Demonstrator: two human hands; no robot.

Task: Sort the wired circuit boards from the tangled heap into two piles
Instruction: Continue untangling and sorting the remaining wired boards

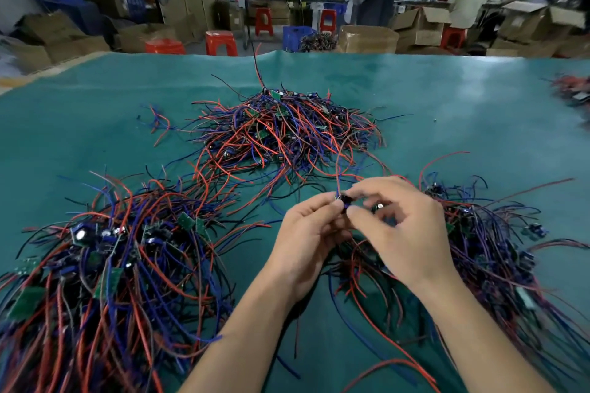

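Board (344,200) between both hands' fingertips

Three heaps of wired boards lie on one green mat (95,112): far (284,128), left (105,265), right (491,246); two hands, left (306,242), right (405,230); four red stools.

Factory-type assembly workshop, not a home. A wide desk (447,99) w/ a green mat holds big heaps of circuit boards (281,131) on red, blue & black wires. Behind it: stacked cardboard boxes (424,25), red plastic stools (221,42), a blue crate (297,37), & other workers (469,0) at long benches in the bkgd.
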